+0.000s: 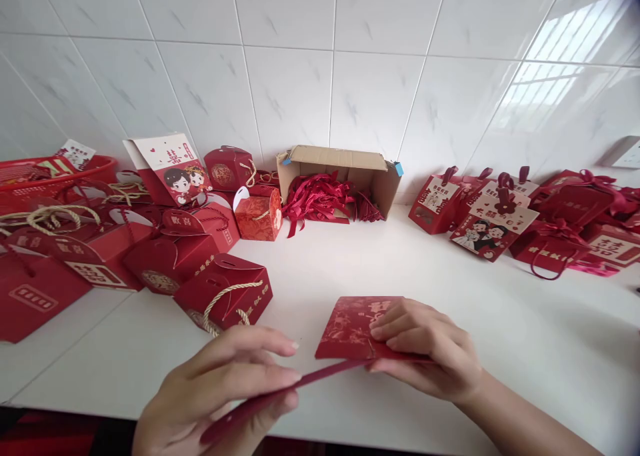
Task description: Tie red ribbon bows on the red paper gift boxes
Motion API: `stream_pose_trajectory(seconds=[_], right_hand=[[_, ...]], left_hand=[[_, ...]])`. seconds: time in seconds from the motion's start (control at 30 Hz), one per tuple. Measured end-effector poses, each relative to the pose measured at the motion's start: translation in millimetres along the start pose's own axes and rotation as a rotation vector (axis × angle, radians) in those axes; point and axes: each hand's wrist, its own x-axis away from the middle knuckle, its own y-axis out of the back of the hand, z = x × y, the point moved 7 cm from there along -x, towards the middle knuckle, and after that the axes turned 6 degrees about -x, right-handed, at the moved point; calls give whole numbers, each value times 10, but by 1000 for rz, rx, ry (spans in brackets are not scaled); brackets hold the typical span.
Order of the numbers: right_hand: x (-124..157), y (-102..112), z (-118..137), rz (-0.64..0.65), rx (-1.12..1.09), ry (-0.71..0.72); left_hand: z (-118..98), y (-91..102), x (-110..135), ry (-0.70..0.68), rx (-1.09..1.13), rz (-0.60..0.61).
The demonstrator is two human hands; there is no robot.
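Note:
A flat, unfolded red gift box (353,326) with gold print lies at the near edge of the white counter (380,263). My right hand (425,353) presses down on its right part, fingers closed around the edge. My left hand (225,393) pinches a long red flap of the same flat box between thumb and fingers, seen edge-on near the counter's front.
Several assembled red gift boxes (225,293) with rope handles crowd the left side, beside a red basket (60,173). An open cardboard box (345,176) of red ribbons stands at the wall. More ribboned red boxes (493,226) sit at the right.

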Motion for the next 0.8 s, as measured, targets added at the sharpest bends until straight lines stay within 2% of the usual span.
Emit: stream_pose_trajectory(seconds=[0.07,0.2,0.3,0.4,0.47,0.6,0.8], right_hand=[[-5,-39,49,7,-21,14],[4,-57,79,-40,-39,-8],[8,-50,72,-58,-33,-11],[6,-42,60,-57,-29,-8],[5,-36,54,-56,-21,-7],[8,-30,50,-57,8,-10],[3,-25,28,-72,25,-22]], left_hand=[[-50,4,-107,53,130,-27],[-12,-192,-333,199,332,-43],[-23,-371,-420,149,218,145],[21,-445,-377,133,124,292],[31,-409,-340,101,111,249],[4,-333,-274,30,29,45],[33,-454,-188,201,100,14]])
